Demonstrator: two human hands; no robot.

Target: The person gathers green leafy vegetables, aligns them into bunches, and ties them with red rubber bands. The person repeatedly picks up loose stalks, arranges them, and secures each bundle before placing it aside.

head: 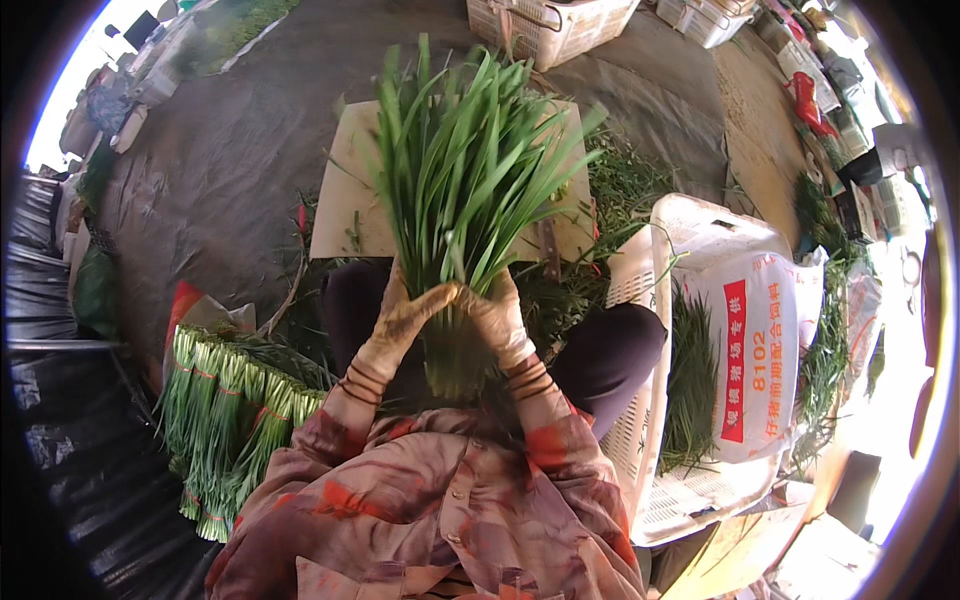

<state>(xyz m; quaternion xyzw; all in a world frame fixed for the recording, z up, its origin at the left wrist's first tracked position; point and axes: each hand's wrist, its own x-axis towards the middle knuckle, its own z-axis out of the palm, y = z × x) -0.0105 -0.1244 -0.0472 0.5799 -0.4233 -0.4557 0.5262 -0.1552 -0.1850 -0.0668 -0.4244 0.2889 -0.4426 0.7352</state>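
Observation:
A large bunch of long flat green leaves [457,172], like garlic chives, stands upright between my two hands, leaf tips away from me. My left hand [405,322] wraps its left side and my right hand [499,315] its right side, thumbs meeting in front. Both hands wear thin, stained gloves. The lower end of the bunch hangs towards my lap and is blurred. Behind the leaves lies a pale board [345,180] with leaf scraps. A dark, narrow blade-like thing [549,251] lies at its near right edge.
Banded bundles of green stalks [232,412] are stacked at my left. At my right stands a white plastic crate [645,465] holding leaves and a printed feed sack [757,352]. Loose trimmings [630,180] lie right of the board. Another crate [555,34] stands beyond it.

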